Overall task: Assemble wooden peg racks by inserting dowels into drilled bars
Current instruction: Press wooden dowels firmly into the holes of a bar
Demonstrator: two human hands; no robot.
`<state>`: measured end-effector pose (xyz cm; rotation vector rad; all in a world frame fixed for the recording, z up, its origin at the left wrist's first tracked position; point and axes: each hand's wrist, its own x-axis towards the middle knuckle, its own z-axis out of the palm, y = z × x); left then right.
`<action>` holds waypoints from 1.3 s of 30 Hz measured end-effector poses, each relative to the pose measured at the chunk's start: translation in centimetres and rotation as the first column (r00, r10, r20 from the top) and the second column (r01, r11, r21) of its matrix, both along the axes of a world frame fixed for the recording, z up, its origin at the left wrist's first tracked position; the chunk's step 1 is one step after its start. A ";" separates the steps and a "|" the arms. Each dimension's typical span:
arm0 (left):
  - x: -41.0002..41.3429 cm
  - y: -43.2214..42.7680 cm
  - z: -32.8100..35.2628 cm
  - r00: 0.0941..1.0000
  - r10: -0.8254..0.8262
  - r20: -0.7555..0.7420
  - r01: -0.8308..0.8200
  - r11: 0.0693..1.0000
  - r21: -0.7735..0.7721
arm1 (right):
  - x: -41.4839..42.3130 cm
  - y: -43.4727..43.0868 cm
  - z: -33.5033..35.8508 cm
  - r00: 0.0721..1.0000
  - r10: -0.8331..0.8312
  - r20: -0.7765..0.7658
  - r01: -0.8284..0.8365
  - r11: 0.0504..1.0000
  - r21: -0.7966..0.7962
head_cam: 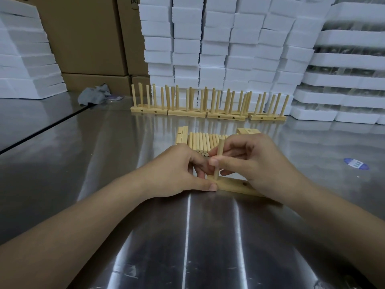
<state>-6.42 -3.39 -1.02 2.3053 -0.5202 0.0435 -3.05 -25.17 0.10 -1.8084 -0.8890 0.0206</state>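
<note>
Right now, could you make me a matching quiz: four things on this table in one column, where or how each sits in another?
Things: 1 held dowel; 2 loose dowels; 3 finished racks; 4 grey cloth.
States: a crumpled, far left; b standing in a row by the foam blocks; c upright on the drilled bar; d lying flat, side by side.
Pairs: 1-c; 2-d; 3-b; 4-a.

Pale, smooth, matt wood: the dowel [220,144] I pinch and the bar [231,184] it stands in. Under the bar, my table [187,236] is glossy streaked metal. Beyond the bar: matt wooden racks [187,112], grainy white foam blocks [218,38], matt brown cardboard [83,38], crumpled grey cloth [93,97].
</note>
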 end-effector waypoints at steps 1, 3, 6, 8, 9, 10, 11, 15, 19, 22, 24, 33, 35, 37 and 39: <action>0.0 0.0 0.0 1.000 -0.003 -0.007 0.003 1.000 -0.007 | 0.0 0.0 0.1 1.000 -0.004 0.005 0.004 1.000 0.001; -0.1 -0.1 0.0 1.000 -0.005 -0.019 0.005 1.000 -0.018 | -0.1 0.0 0.0 1.000 -0.004 0.007 0.005 1.000 -0.007; -0.1 -0.1 -0.1 1.000 0.010 -0.024 -0.011 0.999 -0.032 | -0.3 0.2 -0.2 0.997 -0.036 0.066 0.040 0.998 -0.049; 0.0 -0.2 -0.1 1.000 0.015 -0.021 -0.015 0.999 -0.029 | -0.3 0.3 -0.2 0.995 -0.056 0.082 0.061 0.996 -0.063; -0.1 -0.2 -0.1 1.000 0.014 -0.018 -0.015 0.999 -0.030 | -0.4 0.3 -0.2 0.993 -0.068 0.092 0.075 0.994 -0.074; -0.2 -0.2 -0.1 1.000 0.015 -0.014 -0.016 1.000 -0.028 | -0.5 0.3 -0.1 0.991 -0.083 0.105 0.093 0.992 -0.089; -0.2 -0.2 -0.1 1.000 0.018 -0.011 -0.018 1.000 -0.021 | -0.6 0.3 0.0 0.989 -0.098 0.115 0.110 0.989 -0.103; -0.4 -0.3 -0.1 0.999 0.039 0.002 -0.039 0.999 0.002 | -0.9 0.5 -0.2 0.977 -0.169 0.130 0.185 0.975 -0.124; -0.7 -0.7 -0.3 0.996 0.087 0.004 -0.087 0.996 0.014 | -1.2 0.8 -0.6 0.944 -0.276 0.180 0.302 0.944 -0.136; -0.8 -0.9 -0.3 0.996 0.086 -0.013 -0.086 0.996 0.004 | -1.5 0.6 -0.5 0.931 -0.303 0.202 0.335 0.931 -0.147; -0.9 -1.1 -0.2 0.997 0.071 -0.032 -0.072 0.997 -0.009 | -1.9 0.8 0.0 0.958 -0.254 0.132 0.266 0.960 -0.083; -0.9 -2.8 -0.6 0.998 0.047 -0.038 -0.049 0.998 -0.038 | -2.7 2.6 0.5 0.857 0.188 -0.480 0.074 0.877 0.475; -1.0 -2.8 -0.6 0.997 0.057 -0.042 -0.059 0.997 -0.040 | -2.6 2.7 0.3 0.860 0.194 -0.472 0.078 0.863 0.498; -1.1 -2.8 -0.6 0.997 0.056 -0.051 -0.059 0.997 -0.052 | -2.6 2.9 0.3 0.851 0.225 -0.475 0.067 0.850 0.523; -1.0 -2.8 -0.6 0.997 0.047 -0.061 -0.051 0.997 -0.061 | -2.5 2.8 0.2 0.853 0.251 -0.458 0.040 0.843 0.537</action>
